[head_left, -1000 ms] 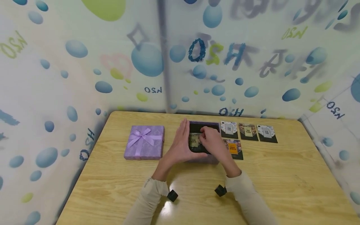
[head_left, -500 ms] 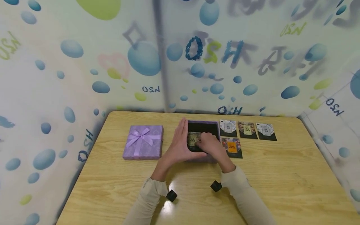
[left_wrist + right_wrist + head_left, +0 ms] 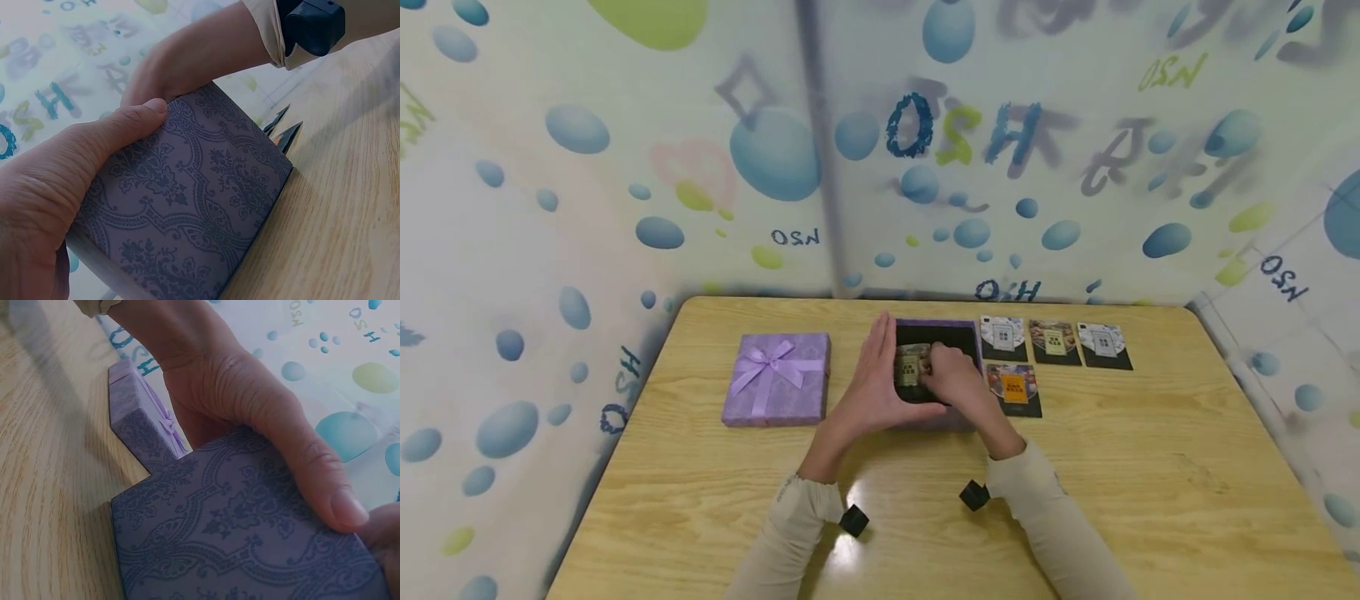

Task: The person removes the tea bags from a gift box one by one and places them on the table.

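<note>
A purple floral-patterned box (image 3: pixel 934 421) with a dark inside stands uncovered on the table. My left hand (image 3: pixel 872 379) lies along it, fingers straight against the left wall and thumb stretched along the front edge. In the left wrist view that thumb (image 3: pixel 134 125) rests at the rim of the patterned front wall (image 3: pixel 181 194). My right hand (image 3: pixel 958 375) reaches into the box, fingers bent, pinching a small dark sachet with a pale green label (image 3: pixel 912 367). The sachet's right side is raised. The right fingertips are hidden in both wrist views.
To the left sits a purple lid (image 3: pixel 775 379) with a lilac ribbon bow. Right of the box lie several flat sachets: one with an orange label (image 3: pixel 1013 390), a white one (image 3: pixel 1003 337), a brown one (image 3: pixel 1055 342) and another white one (image 3: pixel 1104 344). A patterned wall backs the wooden table (image 3: pixel 1150 467).
My right hand has moved slightly left and down into the box, onto the sachet, whose right side has come up. The left hand has kept its place on the box.
</note>
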`<action>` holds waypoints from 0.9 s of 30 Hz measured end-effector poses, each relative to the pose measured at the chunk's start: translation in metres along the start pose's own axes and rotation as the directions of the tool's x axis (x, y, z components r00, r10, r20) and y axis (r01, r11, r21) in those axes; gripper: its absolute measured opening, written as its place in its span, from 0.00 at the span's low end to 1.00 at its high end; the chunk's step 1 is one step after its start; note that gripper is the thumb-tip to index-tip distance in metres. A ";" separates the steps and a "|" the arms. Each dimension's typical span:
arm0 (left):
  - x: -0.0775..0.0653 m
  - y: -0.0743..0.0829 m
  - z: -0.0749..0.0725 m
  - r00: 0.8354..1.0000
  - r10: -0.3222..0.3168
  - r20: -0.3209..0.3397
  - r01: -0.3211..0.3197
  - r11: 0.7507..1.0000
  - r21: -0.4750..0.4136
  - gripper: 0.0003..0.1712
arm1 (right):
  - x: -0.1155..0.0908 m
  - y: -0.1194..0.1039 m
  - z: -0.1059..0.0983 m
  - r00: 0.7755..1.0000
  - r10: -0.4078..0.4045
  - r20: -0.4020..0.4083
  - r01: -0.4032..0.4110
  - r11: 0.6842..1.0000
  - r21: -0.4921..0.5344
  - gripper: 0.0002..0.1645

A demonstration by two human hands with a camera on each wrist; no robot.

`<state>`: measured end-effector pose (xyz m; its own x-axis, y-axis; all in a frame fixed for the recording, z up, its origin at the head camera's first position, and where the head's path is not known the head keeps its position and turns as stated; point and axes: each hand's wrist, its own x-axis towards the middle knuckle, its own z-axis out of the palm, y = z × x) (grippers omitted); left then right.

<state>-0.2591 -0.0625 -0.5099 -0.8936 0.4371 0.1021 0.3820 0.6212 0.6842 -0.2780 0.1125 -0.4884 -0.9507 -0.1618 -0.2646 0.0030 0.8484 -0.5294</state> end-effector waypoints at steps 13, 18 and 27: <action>0.001 -0.001 0.001 1.000 0.006 -0.005 -0.005 1.000 0.016 0.87 | -0.001 -0.001 -0.003 0.999 -0.033 -0.009 0.033 0.999 0.007 0.12; 0.001 -0.001 0.000 1.000 0.006 -0.003 -0.006 1.000 0.007 0.87 | -0.002 -0.001 -0.002 0.999 -0.046 -0.012 0.046 0.999 0.009 0.09; 0.001 -0.001 0.000 1.000 0.012 -0.008 -0.012 1.000 -0.006 0.87 | -0.001 -0.001 -0.001 0.997 -0.074 -0.027 0.074 0.997 -0.012 0.18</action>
<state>-0.2608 -0.0628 -0.5103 -0.8910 0.4390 0.1157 0.3909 0.6122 0.6873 -0.2770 0.1128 -0.4869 -0.9563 -0.2109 -0.2027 -0.0714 0.8403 -0.5375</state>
